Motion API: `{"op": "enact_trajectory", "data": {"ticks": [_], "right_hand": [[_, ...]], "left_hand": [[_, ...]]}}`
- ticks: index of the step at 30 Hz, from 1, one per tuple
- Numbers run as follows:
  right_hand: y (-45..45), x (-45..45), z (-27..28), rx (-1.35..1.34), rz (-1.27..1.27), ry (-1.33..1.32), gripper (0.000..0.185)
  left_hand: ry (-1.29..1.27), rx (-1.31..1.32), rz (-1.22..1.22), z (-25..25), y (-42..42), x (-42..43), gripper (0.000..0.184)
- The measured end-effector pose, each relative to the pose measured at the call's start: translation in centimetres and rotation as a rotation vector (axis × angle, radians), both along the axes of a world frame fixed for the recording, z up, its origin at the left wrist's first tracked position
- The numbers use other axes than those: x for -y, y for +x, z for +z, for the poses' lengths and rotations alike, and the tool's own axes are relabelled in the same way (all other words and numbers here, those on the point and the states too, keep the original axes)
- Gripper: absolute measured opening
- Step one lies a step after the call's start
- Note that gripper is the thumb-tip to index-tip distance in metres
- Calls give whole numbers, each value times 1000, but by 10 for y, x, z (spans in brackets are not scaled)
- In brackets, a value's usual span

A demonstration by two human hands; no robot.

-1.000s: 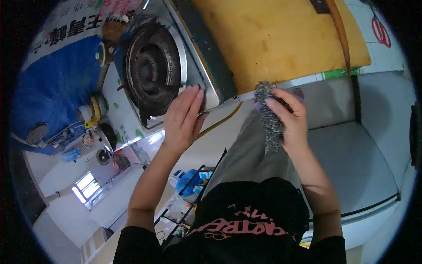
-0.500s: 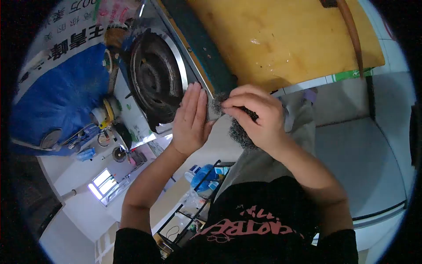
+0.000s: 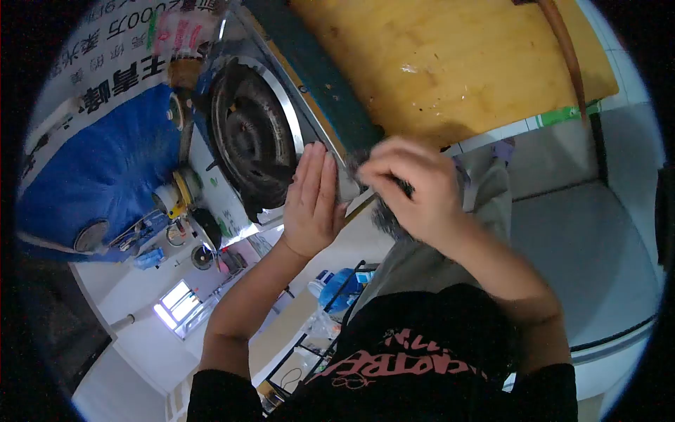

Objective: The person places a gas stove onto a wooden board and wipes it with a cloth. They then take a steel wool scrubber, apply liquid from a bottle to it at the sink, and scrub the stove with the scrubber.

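The burner (image 3: 249,133) sits on the stove (image 3: 318,128); the board (image 3: 422,56) lies to the stove's right, the sheet (image 3: 105,183) to its left. The left hand (image 3: 311,211) is over the stove's near edge, and the right hand (image 3: 418,184), with the scouring wool (image 3: 387,219) in it, is by the stove's near right corner.

the scourer (image 3: 389,221), a dark grey tangle of wiry mesh, was gripped in the right hand (image 3: 416,188), its lower part bulging out beneath the palm and its blurred upper end at the stove's corner. the stove (image 3: 313,121) was flat and metallic, its round burner (image 3: 247,133) blackened, the left hand (image 3: 313,211) lying flat beside it.
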State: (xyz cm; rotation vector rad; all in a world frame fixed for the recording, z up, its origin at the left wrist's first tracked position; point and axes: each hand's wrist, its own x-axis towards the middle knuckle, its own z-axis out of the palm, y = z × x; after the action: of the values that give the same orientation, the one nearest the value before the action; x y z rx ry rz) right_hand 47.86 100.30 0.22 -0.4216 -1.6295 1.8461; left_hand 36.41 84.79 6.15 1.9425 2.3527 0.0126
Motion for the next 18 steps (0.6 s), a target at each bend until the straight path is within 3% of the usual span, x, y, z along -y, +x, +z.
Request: {"op": "enact_trajectory", "data": {"ticks": [11, 13, 14, 15, 17, 18], "right_hand": [[-13, -7, -7, -5, -23, -59, 5], [-2, -14, -12, 29, -84, -407, 11], [10, -21, -14, 121, 5, -422, 19], [13, -15, -14, 117, 0, -428, 19], [22, 1, -14, -3, -30, -155, 23], [22, 11, -10, 3, -16, -217, 21]], "left_hand": [[-22, 0, -6, 0, 2, -1, 76], [16, -2, -3, -3, -2, 1, 61], [19, -8, -1, -4, -2, 1, 61], [14, -10, -7, -2, -1, 1, 61], [17, 1, -24, 0, 0, -4, 75], [14, 1, -34, 0, 0, -4, 75]]}}
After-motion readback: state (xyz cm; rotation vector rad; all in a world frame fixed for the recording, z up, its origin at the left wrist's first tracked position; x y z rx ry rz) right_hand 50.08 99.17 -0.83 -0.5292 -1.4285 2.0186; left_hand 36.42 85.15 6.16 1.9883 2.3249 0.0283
